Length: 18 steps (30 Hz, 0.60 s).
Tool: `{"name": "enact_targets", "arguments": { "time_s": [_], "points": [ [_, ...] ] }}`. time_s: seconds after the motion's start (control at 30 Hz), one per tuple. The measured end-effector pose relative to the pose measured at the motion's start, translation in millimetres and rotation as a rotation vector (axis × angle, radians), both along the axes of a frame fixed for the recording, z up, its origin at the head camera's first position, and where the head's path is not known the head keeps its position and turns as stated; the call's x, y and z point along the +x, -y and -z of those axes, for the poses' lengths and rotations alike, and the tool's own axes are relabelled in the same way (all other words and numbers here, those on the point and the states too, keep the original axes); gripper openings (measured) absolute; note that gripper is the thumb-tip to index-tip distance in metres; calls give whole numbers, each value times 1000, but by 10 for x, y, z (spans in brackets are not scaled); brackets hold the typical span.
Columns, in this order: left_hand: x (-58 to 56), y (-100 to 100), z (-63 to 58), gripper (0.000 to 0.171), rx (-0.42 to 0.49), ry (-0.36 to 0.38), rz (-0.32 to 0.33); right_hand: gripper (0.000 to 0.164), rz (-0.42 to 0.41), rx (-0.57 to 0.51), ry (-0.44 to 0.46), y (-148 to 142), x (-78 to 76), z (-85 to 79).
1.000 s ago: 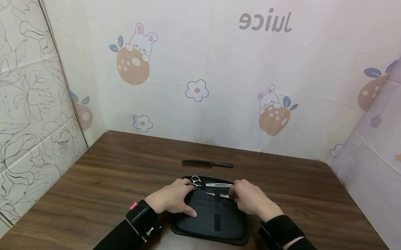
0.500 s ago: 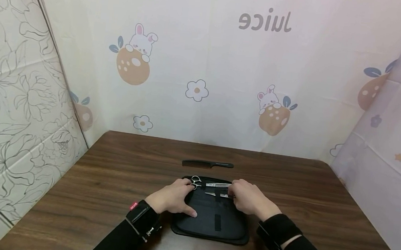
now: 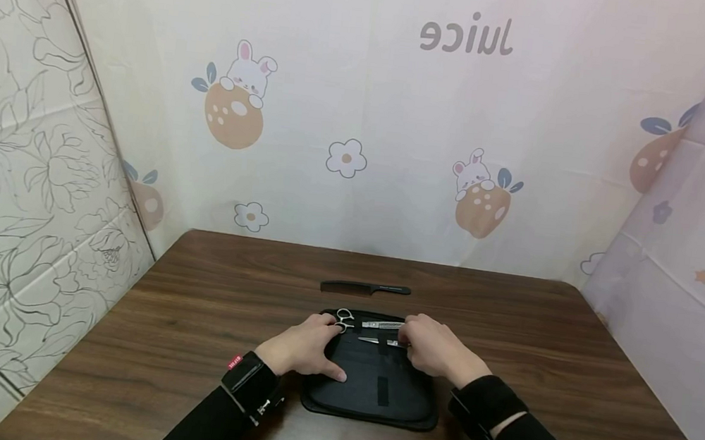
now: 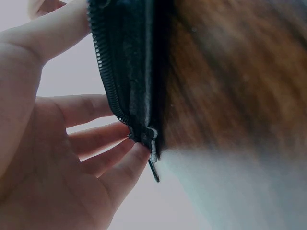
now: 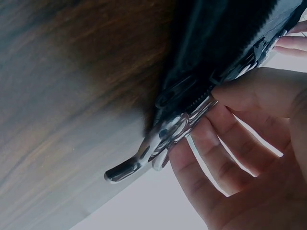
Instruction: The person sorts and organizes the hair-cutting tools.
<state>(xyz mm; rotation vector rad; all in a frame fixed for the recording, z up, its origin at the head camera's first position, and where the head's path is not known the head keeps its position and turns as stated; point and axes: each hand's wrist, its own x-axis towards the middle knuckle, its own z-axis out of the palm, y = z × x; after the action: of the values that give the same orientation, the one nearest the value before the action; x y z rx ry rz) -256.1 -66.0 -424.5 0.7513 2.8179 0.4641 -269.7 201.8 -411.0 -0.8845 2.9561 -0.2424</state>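
Note:
A black zippered case lies spread on the table, holding two pairs of hairdressing scissors. The upper pair, thinning scissors, has its finger rings at the case's left edge. Below it, the lower scissors point left, their blades crossing a dark strap. My right hand pinches these near the handle, between thumb and fingers; the shiny handle juts past the zipper in the right wrist view. My left hand rests on the case's left side, thumb spread on it, fingertips by the zipper edge.
A black comb lies behind the case on the brown wooden table. An elastic strap shows low on the case. Printed curtains stand around the table's back and sides.
My right hand has shifted slightly left, and the lower scissors have slid left with it under the strap. My left hand and the comb stay put.

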Motion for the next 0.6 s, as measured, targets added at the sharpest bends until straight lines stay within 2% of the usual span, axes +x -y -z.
{"name": "enact_targets", "arguments": {
  "time_s": [0.6],
  "points": [
    [-6,6,6,86,14,9,4,20,-18,-8,-13,22,-3,1]
  ]
}}
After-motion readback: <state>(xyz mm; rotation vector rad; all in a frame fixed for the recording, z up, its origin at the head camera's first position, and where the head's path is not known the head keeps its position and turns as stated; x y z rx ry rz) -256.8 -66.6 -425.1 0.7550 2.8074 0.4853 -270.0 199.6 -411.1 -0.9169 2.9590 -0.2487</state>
